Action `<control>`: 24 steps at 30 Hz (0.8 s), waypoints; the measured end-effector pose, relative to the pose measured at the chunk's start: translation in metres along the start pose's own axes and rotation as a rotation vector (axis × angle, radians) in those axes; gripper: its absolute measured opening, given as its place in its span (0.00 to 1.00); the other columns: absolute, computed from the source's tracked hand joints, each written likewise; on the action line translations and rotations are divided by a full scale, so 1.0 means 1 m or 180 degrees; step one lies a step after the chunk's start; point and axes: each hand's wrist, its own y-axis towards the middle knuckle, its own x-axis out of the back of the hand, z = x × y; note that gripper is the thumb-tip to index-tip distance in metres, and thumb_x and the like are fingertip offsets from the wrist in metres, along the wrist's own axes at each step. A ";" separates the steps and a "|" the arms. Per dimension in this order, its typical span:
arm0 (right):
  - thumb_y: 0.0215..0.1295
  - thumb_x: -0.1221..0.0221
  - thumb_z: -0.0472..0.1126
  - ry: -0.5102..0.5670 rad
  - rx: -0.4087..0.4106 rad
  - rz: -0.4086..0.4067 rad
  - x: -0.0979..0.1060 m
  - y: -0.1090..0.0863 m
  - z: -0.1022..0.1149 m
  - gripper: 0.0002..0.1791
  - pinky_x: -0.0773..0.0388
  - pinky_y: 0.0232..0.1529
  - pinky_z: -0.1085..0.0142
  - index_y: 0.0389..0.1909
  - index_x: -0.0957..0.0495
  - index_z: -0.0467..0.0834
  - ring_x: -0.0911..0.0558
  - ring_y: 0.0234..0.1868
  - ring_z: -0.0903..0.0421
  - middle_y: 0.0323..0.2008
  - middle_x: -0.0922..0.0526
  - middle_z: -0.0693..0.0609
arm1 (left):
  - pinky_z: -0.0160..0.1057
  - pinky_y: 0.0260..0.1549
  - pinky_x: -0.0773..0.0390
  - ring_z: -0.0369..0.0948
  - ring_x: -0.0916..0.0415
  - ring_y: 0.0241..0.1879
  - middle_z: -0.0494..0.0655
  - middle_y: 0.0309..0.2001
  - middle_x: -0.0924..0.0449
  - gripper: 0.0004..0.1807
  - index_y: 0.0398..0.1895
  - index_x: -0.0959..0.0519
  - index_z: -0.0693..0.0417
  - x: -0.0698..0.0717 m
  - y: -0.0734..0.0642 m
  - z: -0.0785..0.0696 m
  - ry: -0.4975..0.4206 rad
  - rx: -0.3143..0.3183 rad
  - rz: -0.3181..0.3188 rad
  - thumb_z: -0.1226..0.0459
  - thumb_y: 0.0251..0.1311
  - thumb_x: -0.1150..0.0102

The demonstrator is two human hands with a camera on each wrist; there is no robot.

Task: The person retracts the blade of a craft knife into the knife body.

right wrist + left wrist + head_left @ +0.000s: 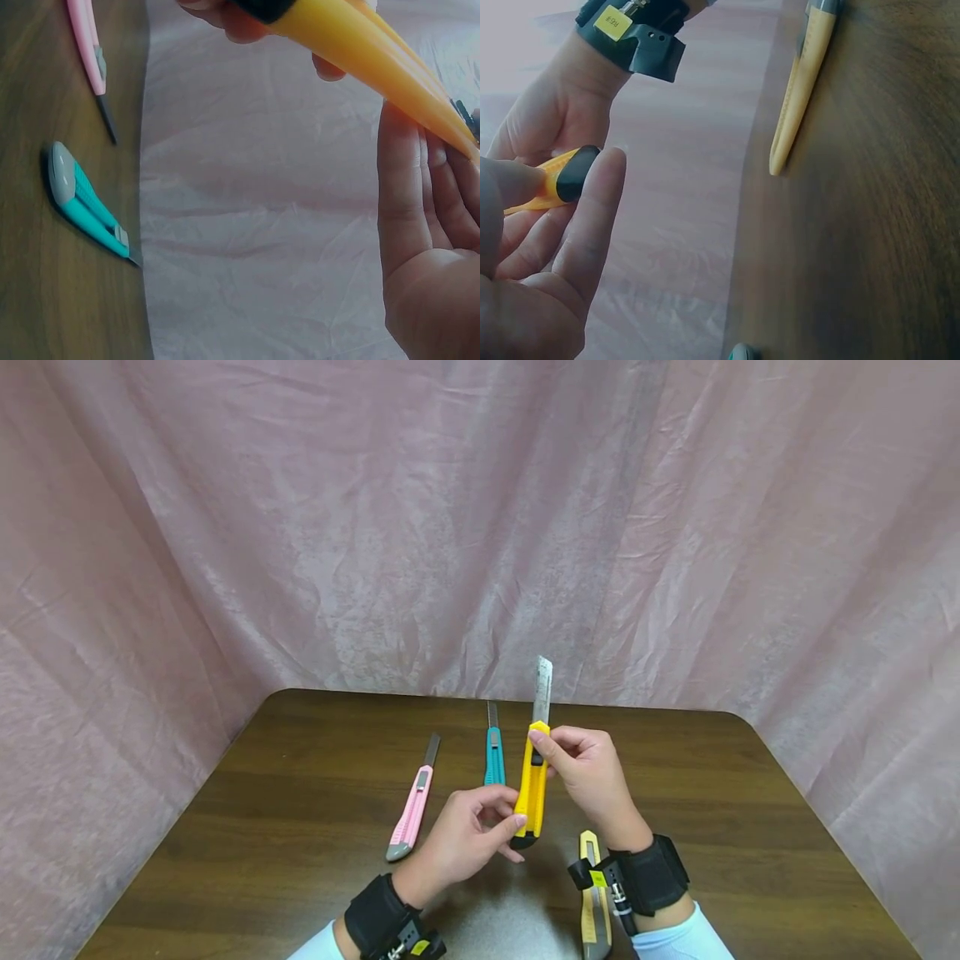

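Soft light, pale glare on tabletop (517,914), slightly hazy wrist views

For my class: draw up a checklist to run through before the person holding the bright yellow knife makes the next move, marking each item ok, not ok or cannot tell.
1. Bright yellow knife steadied: ok; the left hand holds its lower end, the right hand its upper handle.
2. Its blade retracted: not ok; it sticks out, pointing up.
3. Right thumb off that blade: ok; it presses the handle below.
4. Slider locked: cannot tell.
5. Pink knife and teal knife on the table retracted: not ok; both show metal.
6. Pale yellow knife retracted: ok; no blade shows at its front end.
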 end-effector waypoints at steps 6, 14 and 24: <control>0.64 0.41 0.33 -0.0038 0.0022 0.0002 -0.001 0.000 0.002 0.07 0.22 0.21 0.70 0.26 0.20 0.36 0.27 0.20 0.54 0.20 0.25 0.43 | 0.54 0.21 0.18 0.55 0.22 0.30 0.61 0.33 0.24 0.11 0.45 0.25 0.65 0.001 -0.001 -0.001 -0.0023 -0.0023 0.0037 0.78 0.60 0.44; 0.66 0.42 0.33 -0.0016 0.0046 0.0009 0.002 -0.002 0.000 0.08 0.23 0.21 0.70 0.27 0.19 0.36 0.28 0.20 0.55 0.20 0.24 0.44 | 0.52 0.20 0.18 0.56 0.22 0.28 0.61 0.32 0.24 0.10 0.45 0.25 0.66 -0.001 0.000 0.000 -0.0064 -0.0102 0.0079 0.78 0.60 0.44; 0.66 0.42 0.34 0.0033 0.0090 -0.0013 0.000 -0.003 -0.006 0.10 0.29 0.17 0.70 0.25 0.19 0.38 0.32 0.19 0.50 0.17 0.27 0.45 | 0.46 0.18 0.17 0.50 0.21 0.24 0.64 0.31 0.25 0.10 0.45 0.26 0.66 -0.004 -0.002 0.005 -0.0077 -0.0175 0.0068 0.79 0.60 0.45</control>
